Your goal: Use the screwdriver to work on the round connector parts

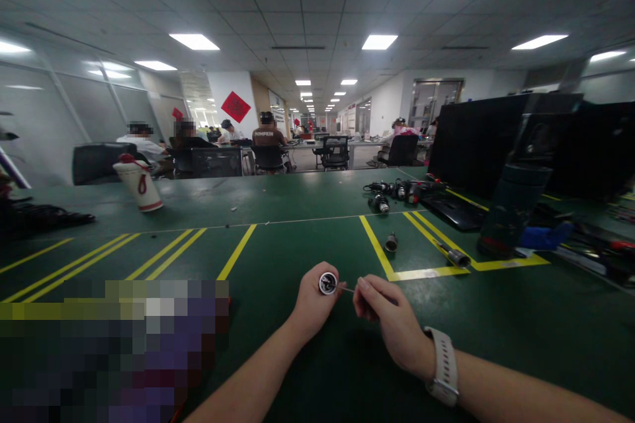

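Over the green table [307, 238], my left hand [311, 297] is closed around a small cylindrical part [327, 283]. Its round, pale-rimmed end faces me, with dark and silvery pieces inside. My right hand [384, 307], with a pale watch strap on the wrist, pinches a thin metal-shafted tool [348, 289]. The tool's tip reaches the right side of the part's rim; whether it touches cannot be made out. Most of the tool's handle is hidden by my fingers. Beyond my right hand, a short metal cylinder [391, 242] stands within the yellow tape lines.
A longer metal cylinder [455, 256] lies farther right, near a dark bottle [513, 211]. Several metal connectors with cables [381, 203] sit behind, beside a black tray [456, 210]. A white cup [139, 186] stands back left. Several people sit in the background.
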{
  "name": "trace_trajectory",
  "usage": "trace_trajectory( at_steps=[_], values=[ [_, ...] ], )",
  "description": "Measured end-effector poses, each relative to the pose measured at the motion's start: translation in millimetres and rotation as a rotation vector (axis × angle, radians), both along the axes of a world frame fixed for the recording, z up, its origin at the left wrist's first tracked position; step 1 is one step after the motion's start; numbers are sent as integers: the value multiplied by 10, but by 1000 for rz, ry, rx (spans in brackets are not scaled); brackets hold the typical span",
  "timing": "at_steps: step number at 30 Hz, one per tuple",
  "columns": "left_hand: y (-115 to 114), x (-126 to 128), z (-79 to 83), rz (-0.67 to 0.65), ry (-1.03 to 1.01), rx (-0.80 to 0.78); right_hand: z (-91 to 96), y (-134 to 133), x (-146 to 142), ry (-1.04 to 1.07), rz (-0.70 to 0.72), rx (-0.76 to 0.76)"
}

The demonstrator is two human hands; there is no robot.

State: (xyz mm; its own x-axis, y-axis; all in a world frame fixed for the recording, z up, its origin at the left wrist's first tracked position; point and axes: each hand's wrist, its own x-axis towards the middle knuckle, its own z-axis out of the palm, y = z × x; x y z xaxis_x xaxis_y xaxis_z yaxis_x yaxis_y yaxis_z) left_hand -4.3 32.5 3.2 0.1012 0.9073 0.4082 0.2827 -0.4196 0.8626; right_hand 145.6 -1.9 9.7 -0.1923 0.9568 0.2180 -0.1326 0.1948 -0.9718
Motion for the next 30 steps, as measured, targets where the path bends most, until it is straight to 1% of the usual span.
trace_trajectory(
  at_steps=[4,10,15,24,30],
  values=[
    [-5,6,7,-9,-8,-13,3,1,6,-3,3,15],
    [3,2,-7,38,32,16,16,1,16,-23,-32,7],
    [10,3,-21,10,27,6,11,-6,13,-27,-10,-10],
    [28,-8,-41,-54,-40,-38,8,4,11,-26,26,11],
    [60,-23,-90,-9,-15,-2,8,8,10,-45,1,34]
  ],
)
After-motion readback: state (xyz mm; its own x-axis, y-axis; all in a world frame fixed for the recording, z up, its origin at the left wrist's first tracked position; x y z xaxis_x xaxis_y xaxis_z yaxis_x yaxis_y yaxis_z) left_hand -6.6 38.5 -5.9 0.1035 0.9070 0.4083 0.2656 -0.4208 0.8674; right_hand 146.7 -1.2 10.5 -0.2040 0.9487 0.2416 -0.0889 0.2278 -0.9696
